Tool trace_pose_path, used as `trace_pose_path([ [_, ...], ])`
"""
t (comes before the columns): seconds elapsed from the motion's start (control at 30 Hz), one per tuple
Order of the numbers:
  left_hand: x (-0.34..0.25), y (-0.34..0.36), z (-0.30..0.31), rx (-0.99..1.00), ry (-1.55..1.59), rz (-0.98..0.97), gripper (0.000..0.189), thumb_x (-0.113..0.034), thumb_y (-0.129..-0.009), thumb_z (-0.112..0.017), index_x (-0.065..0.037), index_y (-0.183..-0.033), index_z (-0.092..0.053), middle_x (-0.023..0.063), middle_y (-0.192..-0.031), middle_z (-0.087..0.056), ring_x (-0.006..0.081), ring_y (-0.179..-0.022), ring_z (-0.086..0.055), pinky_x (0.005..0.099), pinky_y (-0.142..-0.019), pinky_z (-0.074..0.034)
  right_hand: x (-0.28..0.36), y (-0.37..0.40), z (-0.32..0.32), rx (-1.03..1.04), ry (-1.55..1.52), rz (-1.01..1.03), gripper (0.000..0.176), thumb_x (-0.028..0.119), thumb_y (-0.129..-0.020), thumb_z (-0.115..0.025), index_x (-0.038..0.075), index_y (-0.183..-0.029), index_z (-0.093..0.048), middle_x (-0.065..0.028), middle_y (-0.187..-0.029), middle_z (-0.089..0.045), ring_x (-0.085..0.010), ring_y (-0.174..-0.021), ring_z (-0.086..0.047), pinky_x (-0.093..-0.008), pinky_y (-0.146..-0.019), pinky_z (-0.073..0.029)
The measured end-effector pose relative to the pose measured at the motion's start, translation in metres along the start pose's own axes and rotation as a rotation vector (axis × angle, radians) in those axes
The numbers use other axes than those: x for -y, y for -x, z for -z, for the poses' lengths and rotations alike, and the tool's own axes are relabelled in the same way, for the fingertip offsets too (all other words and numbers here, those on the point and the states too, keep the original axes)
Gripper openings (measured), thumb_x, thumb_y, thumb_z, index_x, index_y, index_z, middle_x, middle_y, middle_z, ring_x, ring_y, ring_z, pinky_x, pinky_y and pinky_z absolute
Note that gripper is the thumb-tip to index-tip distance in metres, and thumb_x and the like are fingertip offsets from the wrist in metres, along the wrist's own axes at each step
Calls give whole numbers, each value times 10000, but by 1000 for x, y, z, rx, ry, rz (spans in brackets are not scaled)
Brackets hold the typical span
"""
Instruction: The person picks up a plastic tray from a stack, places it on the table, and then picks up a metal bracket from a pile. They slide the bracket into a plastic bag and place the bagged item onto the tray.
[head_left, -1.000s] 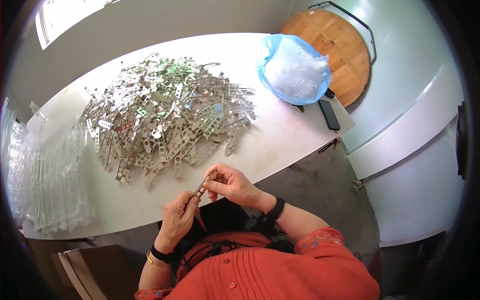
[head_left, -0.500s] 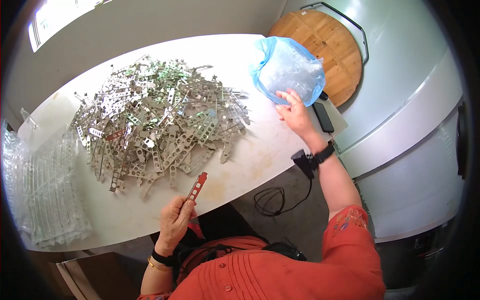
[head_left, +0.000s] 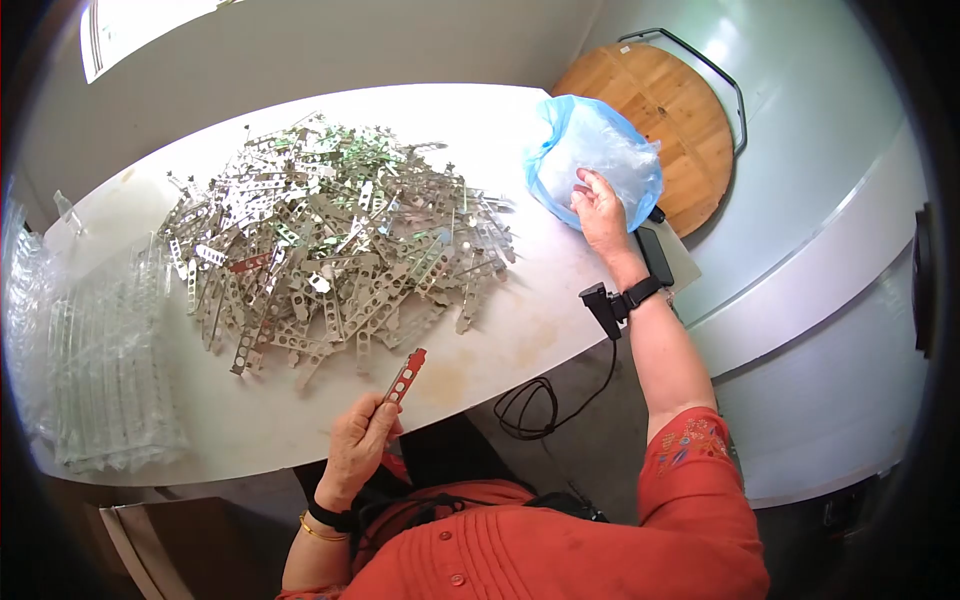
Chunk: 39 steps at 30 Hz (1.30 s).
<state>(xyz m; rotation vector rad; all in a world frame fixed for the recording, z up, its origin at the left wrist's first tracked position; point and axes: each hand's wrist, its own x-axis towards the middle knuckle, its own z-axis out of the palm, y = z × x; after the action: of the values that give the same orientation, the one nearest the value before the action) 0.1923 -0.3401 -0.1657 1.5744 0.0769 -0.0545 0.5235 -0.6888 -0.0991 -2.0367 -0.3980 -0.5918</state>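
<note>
My left hand (head_left: 358, 445) grips the lower end of a slim metal bracket (head_left: 405, 378) with a row of holes, tilted up to the right and reflecting red. It is held over the table's near edge. My right hand (head_left: 602, 222) is over the front of a blue plastic bag (head_left: 541, 166) stuffed with clear plastic (head_left: 600, 138). Its fingers are loosely bent and apart, with nothing visible in them. A large heap of similar metal brackets (head_left: 330, 250) lies in the middle of the white table, left of the bag.
Clear plastic sleeves of packed pieces (head_left: 105, 370) cover the table's left end. A black phone-like object (head_left: 654, 257) lies by my right wrist. Behind stands a round wooden board (head_left: 670, 120). A black cable (head_left: 530, 410) hangs below the edge, and a cardboard box (head_left: 190, 540) sits lower left.
My right hand has reached further in over the blue bag, its fingers now against the clear plastic area. The bracket stays in my left hand. The whole view has shifted slightly.
</note>
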Motion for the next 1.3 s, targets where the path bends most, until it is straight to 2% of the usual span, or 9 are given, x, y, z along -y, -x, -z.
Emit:
trace_pose_path([
  [0.07,0,0,0,10,-10,7,197,-205,-1026,-530,-34,-981,-617,-15,-744,-610,50,-651,-542,206,-578,-441,-5,2,5,-71,14,119,352,41,-885,-612,-51,-1224,-602,-134,-1228,-615,-170,-941,-657,-254,-757,-556],
  [0.13,0,0,1,9,4,-3,201,-207,-1026,-527,-33,-978,-617,-10,-747,-614,53,-653,-545,208,-582,-443,3,5,13,-140,-128,-75,253,53,-899,-638,-35,-1134,-611,-110,-1118,-642,-137,-849,-641,-274,-796,-546],
  [0.27,-1,1,1,-6,-5,17,226,-227,-1029,-523,-30,-975,-618,-9,-748,-616,56,-651,-547,211,-578,-443,26,8,29,-325,-422,-93,257,50,-894,-684,36,-1094,-523,-56,-953,-622,-131,-812,-622,-290,-839,-529],
  [0.37,1,1,1,-21,60,48,202,-194,-1023,-529,-23,-976,-626,-7,-749,-622,58,-654,-552,213,-587,-457,58,25,37,-306,-673,-207,322,38,-905,-673,30,-1183,-509,-68,-1023,-603,-151,-852,-628,-301,-812,-552],
  [0.5,-1,-1,5,-58,139,92,213,-202,-1022,-531,-15,-973,-619,10,-775,-632,66,-666,-568,214,-591,-465,88,57,34,-132,-900,-278,393,43,-915,-661,28,-1269,-491,-35,-949,-621,-134,-835,-624,-285,-832,-537],
  [0.6,6,-4,10,-92,280,99,220,-204,-1019,-536,-4,-1002,-627,14,-786,-639,84,-697,-585,223,-636,-481,107,88,18,-49,-997,-364,248,38,-926,-650,50,-1154,-555,-24,-946,-626,-123,-837,-633,-281,-833,-559],
  [0.67,16,-8,14,-67,304,-63,233,-192,-1022,-528,15,-1052,-632,38,-882,-656,111,-772,-609,251,-738,-509,116,111,4,2,-1065,-467,108,46,-940,-636,66,-1032,-583,-23,-925,-637,-122,-833,-648,-280,-825,-583],
  [0.87,23,-15,16,6,527,-184,253,-166,-1026,-513,17,-1164,-620,98,-1199,-615,144,-997,-610,330,-939,-502,135,175,-45,226,-1145,-664,47,58,-959,-610,49,-979,-568,-66,-891,-648,-149,-828,-666,-303,-825,-600],
  [1.3,29,-14,23,7,572,-118,191,-152,-1010,-548,15,-1057,-628,100,-1038,-661,184,-956,-635,342,-914,-511,131,218,-77,491,-1064,-805,170,187,-969,-636,41,-976,-548,-70,-909,-645,-157,-794,-664,-302,-743,-597],
])
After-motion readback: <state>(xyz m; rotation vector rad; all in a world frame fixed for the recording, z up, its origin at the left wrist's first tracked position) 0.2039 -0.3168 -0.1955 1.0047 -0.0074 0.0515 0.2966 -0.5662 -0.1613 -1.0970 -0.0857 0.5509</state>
